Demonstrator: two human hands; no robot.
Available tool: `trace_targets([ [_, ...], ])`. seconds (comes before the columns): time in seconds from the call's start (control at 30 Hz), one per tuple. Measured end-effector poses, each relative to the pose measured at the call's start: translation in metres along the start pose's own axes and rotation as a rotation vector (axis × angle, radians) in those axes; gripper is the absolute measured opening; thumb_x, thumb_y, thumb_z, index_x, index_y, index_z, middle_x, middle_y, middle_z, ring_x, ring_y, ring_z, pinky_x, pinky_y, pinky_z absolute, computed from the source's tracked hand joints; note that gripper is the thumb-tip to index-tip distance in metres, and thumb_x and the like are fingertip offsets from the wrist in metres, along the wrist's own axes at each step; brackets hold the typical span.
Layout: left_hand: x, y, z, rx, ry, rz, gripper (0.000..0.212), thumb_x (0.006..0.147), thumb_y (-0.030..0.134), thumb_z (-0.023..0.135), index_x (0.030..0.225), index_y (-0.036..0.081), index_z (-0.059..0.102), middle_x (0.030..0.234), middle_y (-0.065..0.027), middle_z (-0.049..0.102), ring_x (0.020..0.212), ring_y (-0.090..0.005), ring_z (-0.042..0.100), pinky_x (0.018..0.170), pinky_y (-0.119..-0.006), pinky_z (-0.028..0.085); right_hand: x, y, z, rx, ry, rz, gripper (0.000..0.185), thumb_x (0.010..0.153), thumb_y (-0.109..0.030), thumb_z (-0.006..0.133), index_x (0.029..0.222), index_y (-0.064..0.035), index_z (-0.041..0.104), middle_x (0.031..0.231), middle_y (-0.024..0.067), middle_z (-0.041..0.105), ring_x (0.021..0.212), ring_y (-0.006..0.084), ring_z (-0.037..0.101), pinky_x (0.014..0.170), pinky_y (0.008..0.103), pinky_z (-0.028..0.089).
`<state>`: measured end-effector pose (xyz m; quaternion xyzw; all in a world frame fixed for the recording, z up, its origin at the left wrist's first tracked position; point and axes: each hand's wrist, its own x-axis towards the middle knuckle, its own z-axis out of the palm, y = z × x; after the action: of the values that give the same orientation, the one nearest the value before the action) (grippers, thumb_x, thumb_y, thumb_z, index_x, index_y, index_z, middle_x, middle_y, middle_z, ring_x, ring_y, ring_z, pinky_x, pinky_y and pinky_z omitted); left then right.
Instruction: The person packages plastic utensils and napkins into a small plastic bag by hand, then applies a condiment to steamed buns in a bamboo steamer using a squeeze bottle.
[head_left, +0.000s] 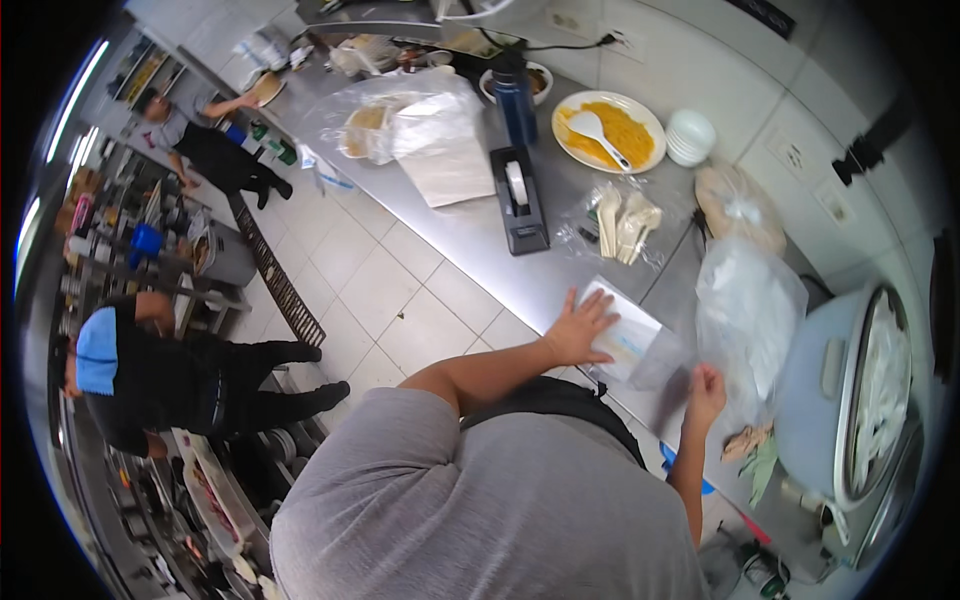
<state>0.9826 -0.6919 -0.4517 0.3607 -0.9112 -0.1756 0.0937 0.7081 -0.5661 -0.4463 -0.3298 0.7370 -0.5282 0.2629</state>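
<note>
My left hand lies with spread fingers on a flat white packet in clear plastic at the counter's front edge. To its right, my right hand is raised with the fingers curled together; whether it pinches the edge of the plastic cannot be told. Beyond the packet, wrapped plastic spoons and forks lie on the steel counter. A black tape dispenser stands to their left. An oval plate holds orange-yellow food and a white serving spoon. A filled clear plastic bag lies beyond my right hand.
A stack of white bowls, a tied bag and a blue bottle stand near the wall. A large cooker is at the right. Flat white bags lie on the left. Two people stand across the aisle.
</note>
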Motion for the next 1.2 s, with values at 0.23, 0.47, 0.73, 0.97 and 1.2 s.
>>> trace_targets([
  [0.23,-0.003,0.015,-0.022,-0.010,-0.042,-0.114,0.090,0.073,0.067,0.060,0.140,0.011,0.038,0.146,-0.0215,0.028,0.140,-0.0386,0.016,0.106,-0.068,0.002,-0.040,-0.030,0.011,0.048,-0.333,0.388,0.022,0.079,-0.005,0.068,0.101,-0.0011,0.062,0.080,0.0048,0.066,0.057,0.0051,0.049,0.048,0.0187,0.037],
  [0.47,0.010,0.013,-0.014,-0.027,0.064,-0.038,0.098,0.069,0.067,0.064,0.143,0.012,0.033,0.149,-0.0190,0.025,0.141,-0.0379,0.014,0.107,-0.067,0.002,-0.046,-0.037,0.022,-0.040,0.051,-0.164,0.017,0.083,-0.005,0.062,0.100,-0.0043,0.064,0.103,0.0069,0.059,0.094,0.0166,0.058,0.082,0.0271,0.047],
  [0.73,-0.005,-0.012,-0.025,0.054,-0.027,-0.063,0.107,0.062,0.066,0.069,0.143,0.008,0.031,0.152,-0.0132,0.023,0.142,-0.0275,0.017,0.108,-0.065,0.005,-0.012,-0.047,0.091,-0.830,-0.291,-0.560,0.076,0.080,-0.049,0.062,0.136,-0.0017,0.041,0.146,0.0178,0.033,0.136,0.0363,0.027,0.108,0.0598,0.017],
  [0.97,-0.008,-0.029,-0.015,-0.017,0.085,0.020,0.109,0.063,0.076,0.060,0.146,0.013,0.028,0.153,-0.0153,0.020,0.143,-0.0353,0.011,0.104,-0.070,0.002,-0.012,-0.049,0.086,-0.862,-0.241,-0.509,0.074,0.078,-0.043,0.067,0.136,-0.0050,0.042,0.146,0.0180,0.032,0.137,0.0392,0.023,0.107,0.0615,0.012],
  [1.2,-0.070,-0.056,-0.126,-0.365,0.547,0.009,0.088,0.079,0.060,0.059,0.145,0.011,0.028,0.153,-0.0180,0.019,0.142,-0.0393,0.011,0.109,-0.062,0.003,-0.075,-0.212,0.171,-0.441,-0.215,-1.135,0.032,0.080,-0.020,0.065,0.109,-0.0075,0.060,0.129,0.0171,0.049,0.124,0.0377,0.038,0.102,0.0548,0.027],
])
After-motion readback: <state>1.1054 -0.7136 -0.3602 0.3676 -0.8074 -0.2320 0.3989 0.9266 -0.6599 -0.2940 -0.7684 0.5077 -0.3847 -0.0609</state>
